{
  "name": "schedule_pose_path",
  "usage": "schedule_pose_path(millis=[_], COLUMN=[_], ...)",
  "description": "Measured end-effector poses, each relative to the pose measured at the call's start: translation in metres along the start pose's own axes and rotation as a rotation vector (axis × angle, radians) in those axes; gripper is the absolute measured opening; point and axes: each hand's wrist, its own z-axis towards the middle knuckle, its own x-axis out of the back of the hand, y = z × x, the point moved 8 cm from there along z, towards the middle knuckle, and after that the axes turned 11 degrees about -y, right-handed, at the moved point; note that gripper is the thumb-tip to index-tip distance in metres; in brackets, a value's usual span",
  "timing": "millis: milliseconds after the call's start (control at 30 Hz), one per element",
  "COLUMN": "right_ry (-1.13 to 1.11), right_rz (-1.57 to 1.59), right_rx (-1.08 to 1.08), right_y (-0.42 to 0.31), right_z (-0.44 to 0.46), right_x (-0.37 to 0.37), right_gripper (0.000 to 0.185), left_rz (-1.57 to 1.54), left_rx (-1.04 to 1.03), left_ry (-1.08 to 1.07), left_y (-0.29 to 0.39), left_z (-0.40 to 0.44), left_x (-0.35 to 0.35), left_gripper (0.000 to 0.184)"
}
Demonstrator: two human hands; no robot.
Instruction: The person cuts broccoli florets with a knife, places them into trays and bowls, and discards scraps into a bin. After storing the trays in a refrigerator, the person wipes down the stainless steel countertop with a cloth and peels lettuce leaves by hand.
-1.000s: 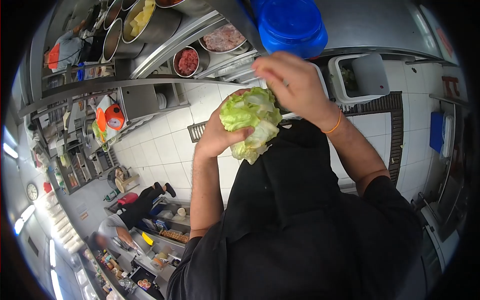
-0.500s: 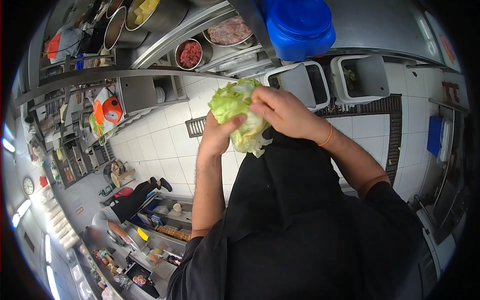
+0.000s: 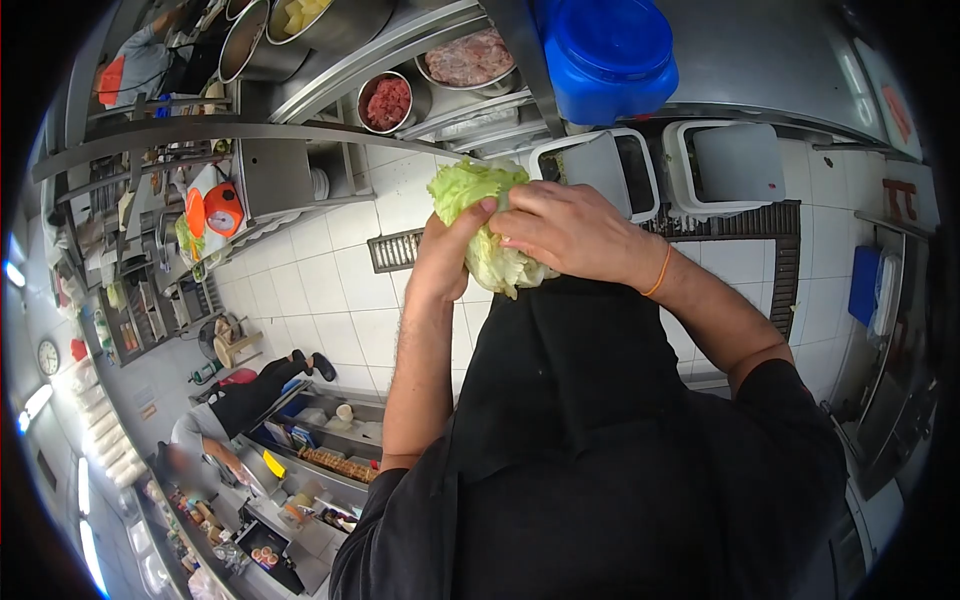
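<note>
A head of lettuce (image 3: 480, 188), pale green with ragged outer leaves, is held between both hands in front of the black apron. My left hand (image 3: 447, 250) supports it from the left, thumb pressed on its front. My right hand (image 3: 570, 230), with an orange band at the wrist, has its fingers bent against the lettuce's right side. The right fingertips partly cover the leaves, and the lettuce's underside is hidden.
Two white bins (image 3: 648, 175) (image 3: 683, 165) stand beyond my right hand, below a blue drum (image 3: 612, 60). Metal pots of meat (image 3: 387, 104) sit on a steel shelf. Another person (image 3: 230, 405) works at a counter, lower left.
My right hand came down from above the bins area onto the lettuce and now has its fingers bent against it. The lettuce and my left hand have shifted slightly.
</note>
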Motion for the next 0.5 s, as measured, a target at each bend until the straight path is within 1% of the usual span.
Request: schedule_pose_path(millis=[67,167,300,400,500], right_ry=[0.018,0.116,0.18,0.314,0.496], right_rz=[0.007,0.079,0.615,1.227,1.277], right_rx=[0.018,0.046,-0.233,-0.201,-0.235], right_y=[0.001,0.002,0.037,0.064,0.075], right_z=[0.001,-0.001,-0.007,-0.009,-0.016], right_x=[0.0,0.0,0.009,0.006,0.028], right_gripper=[0.017,0.015,0.02,0.022,0.021], left_rz=[-0.025,-0.104,-0.349,-0.495,-0.602], left_rx=[0.013,0.029,0.091,-0.017,-0.121], left_ry=[-0.007,-0.017,-0.041,-0.016,0.01], left_y=[-0.008,-0.015,-0.033,-0.023,-0.024], left_z=[0.002,0.002,0.008,0.007,0.01], left_x=[0.002,-0.001,-0.003,-0.011,0.001], left_gripper=[0.046,0.047,0.05,0.053,0.058])
